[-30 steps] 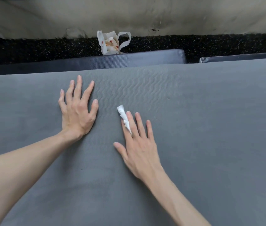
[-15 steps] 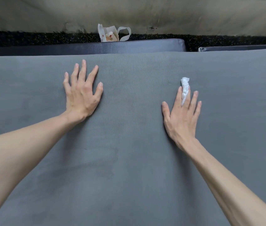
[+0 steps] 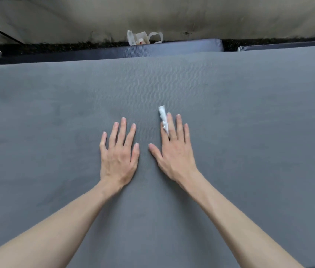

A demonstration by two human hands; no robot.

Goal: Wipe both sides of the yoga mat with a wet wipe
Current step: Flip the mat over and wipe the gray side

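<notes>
A grey yoga mat (image 3: 249, 132) fills most of the view, lying flat. My left hand (image 3: 119, 153) rests palm down on it near the middle, fingers spread, holding nothing. My right hand (image 3: 174, 149) lies flat just to its right, pressing a crumpled white wet wipe (image 3: 163, 118) against the mat. The wipe is pinched between the index and middle fingers and sticks out past the fingertips.
A darker blue mat (image 3: 172, 48) lies beyond the grey one's far edge, and another dark mat (image 3: 288, 46) shows at the far right. A white paper bag (image 3: 143, 38) stands against the wall. Black speckled flooring (image 3: 56, 46) runs along the wall.
My right hand has swept the wipe from the right back to the left, beside my left hand. Both hands now sit closer to me on the mat, and the view has shifted.
</notes>
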